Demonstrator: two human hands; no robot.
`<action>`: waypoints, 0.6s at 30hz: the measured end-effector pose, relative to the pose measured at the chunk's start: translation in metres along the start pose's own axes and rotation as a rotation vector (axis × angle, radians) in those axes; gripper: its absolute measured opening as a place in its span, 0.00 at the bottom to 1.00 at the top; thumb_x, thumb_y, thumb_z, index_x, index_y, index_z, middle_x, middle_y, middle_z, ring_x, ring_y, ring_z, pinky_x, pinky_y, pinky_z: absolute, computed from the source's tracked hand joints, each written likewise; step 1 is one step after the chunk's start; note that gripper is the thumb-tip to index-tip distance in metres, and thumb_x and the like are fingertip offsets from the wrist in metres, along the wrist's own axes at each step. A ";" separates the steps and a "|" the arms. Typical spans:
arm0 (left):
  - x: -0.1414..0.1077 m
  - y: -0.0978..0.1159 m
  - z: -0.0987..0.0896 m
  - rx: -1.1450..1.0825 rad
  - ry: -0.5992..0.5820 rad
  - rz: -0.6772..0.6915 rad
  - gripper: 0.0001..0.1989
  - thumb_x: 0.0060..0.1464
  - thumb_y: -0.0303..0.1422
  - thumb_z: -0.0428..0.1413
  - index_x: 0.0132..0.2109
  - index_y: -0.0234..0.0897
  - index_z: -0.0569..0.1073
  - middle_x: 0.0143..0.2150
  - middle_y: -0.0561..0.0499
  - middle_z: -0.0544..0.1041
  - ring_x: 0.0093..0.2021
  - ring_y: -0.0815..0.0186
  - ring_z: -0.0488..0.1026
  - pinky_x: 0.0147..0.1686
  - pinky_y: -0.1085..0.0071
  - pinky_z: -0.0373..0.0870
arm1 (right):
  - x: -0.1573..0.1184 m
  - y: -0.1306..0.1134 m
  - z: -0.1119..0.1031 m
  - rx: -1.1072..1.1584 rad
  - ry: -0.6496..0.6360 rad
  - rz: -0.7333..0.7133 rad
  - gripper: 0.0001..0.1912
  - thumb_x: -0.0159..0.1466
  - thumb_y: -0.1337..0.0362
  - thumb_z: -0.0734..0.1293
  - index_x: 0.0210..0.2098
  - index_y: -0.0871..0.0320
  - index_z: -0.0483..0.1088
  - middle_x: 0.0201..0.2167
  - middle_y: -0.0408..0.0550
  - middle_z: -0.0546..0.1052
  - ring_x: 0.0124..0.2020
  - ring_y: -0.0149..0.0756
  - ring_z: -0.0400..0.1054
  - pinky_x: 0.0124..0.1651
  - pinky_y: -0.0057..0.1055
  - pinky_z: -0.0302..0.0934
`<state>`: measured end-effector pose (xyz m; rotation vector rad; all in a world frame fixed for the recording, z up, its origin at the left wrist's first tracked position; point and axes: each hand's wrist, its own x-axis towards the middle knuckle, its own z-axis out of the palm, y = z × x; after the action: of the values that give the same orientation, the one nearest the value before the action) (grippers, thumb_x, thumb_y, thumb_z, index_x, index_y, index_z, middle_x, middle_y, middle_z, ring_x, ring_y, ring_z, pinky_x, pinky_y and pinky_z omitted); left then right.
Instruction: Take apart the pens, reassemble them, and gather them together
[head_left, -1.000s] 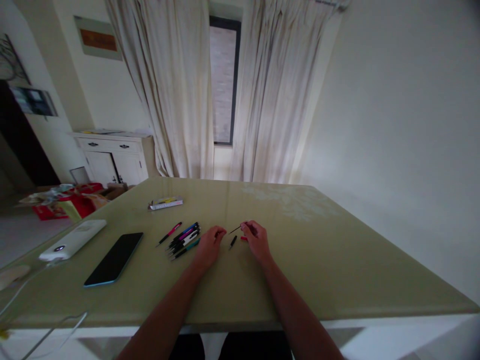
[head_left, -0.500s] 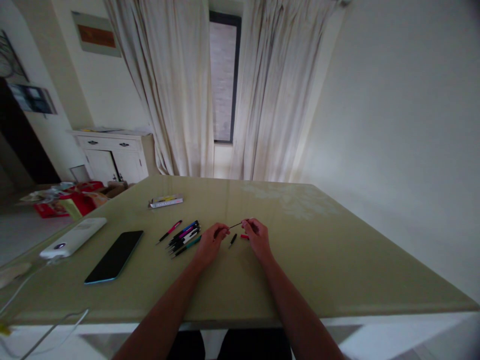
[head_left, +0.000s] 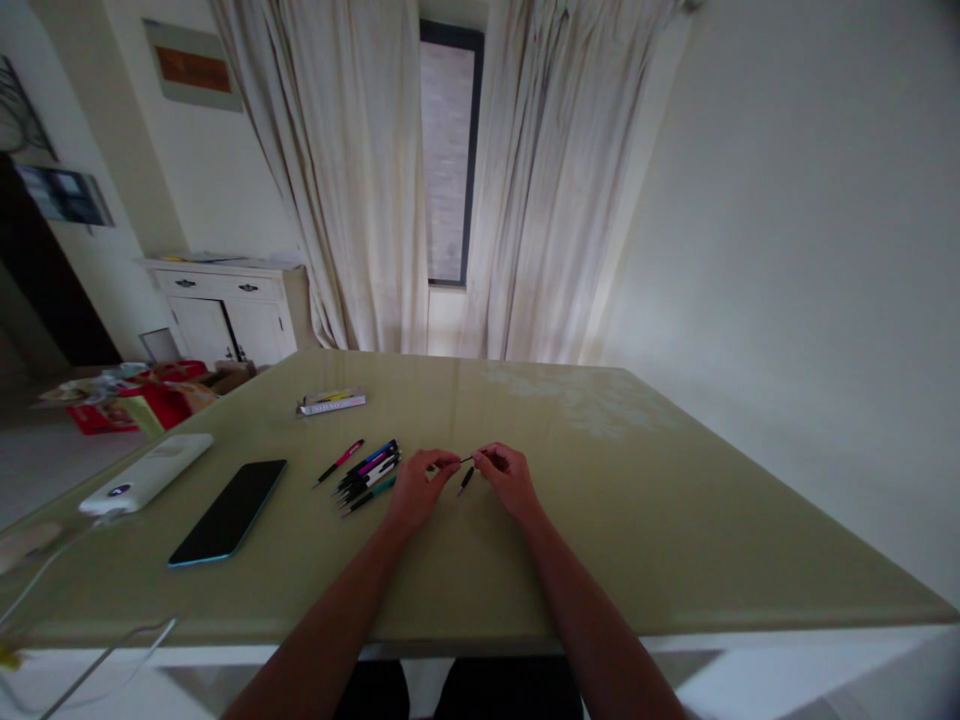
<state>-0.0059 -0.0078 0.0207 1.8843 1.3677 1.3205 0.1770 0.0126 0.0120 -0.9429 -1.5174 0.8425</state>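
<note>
Near the middle of the green table (head_left: pixel 675 540), my left hand (head_left: pixel 421 487) and my right hand (head_left: pixel 510 480) pinch a thin dark rod (head_left: pixel 466 459) between them, just above the tabletop. Only a short stretch of it shows between the fingertips. A short black pen part (head_left: pixel 466 480) lies on the table below the rod, between the hands. Left of my left hand is a bunch of several pens (head_left: pixel 367 475) in blue, purple, white, black and teal. A pink and black pen (head_left: pixel 338 464) lies apart, further left.
A black phone (head_left: pixel 229 513) and a white device (head_left: pixel 148 474) with a cable lie at the left. Further back is a small box (head_left: pixel 331 403) with yellow items. Beyond stand a white cabinet (head_left: pixel 232 310) and curtains (head_left: pixel 367 180).
My hands have come closer together, so less of the rod shows between them. The red part near my right hand is now hidden from view.
</note>
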 end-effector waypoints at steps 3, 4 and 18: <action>0.000 0.000 -0.001 0.044 0.027 0.031 0.12 0.55 0.41 0.59 0.39 0.40 0.81 0.37 0.49 0.82 0.40 0.61 0.75 0.44 0.63 0.70 | 0.001 0.002 0.000 0.014 0.008 0.019 0.14 0.60 0.52 0.70 0.30 0.58 0.75 0.25 0.45 0.75 0.26 0.33 0.67 0.30 0.28 0.60; 0.001 -0.001 -0.001 0.046 0.021 0.041 0.12 0.55 0.41 0.59 0.39 0.40 0.81 0.37 0.49 0.82 0.39 0.61 0.75 0.44 0.63 0.70 | 0.001 0.002 0.000 0.020 0.012 0.027 0.14 0.60 0.52 0.70 0.30 0.58 0.75 0.25 0.45 0.76 0.26 0.33 0.67 0.30 0.27 0.60; -0.006 -0.020 0.016 0.343 -0.265 0.169 0.15 0.59 0.32 0.54 0.52 0.38 0.76 0.44 0.46 0.77 0.47 0.57 0.71 0.51 0.62 0.66 | 0.008 0.004 -0.007 0.216 0.285 0.121 0.18 0.56 0.49 0.70 0.25 0.58 0.70 0.19 0.40 0.69 0.17 0.26 0.55 0.18 0.25 0.51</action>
<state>-0.0012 -0.0025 -0.0043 2.3507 1.3855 0.9053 0.1835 0.0212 0.0130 -0.9559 -1.1106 0.8968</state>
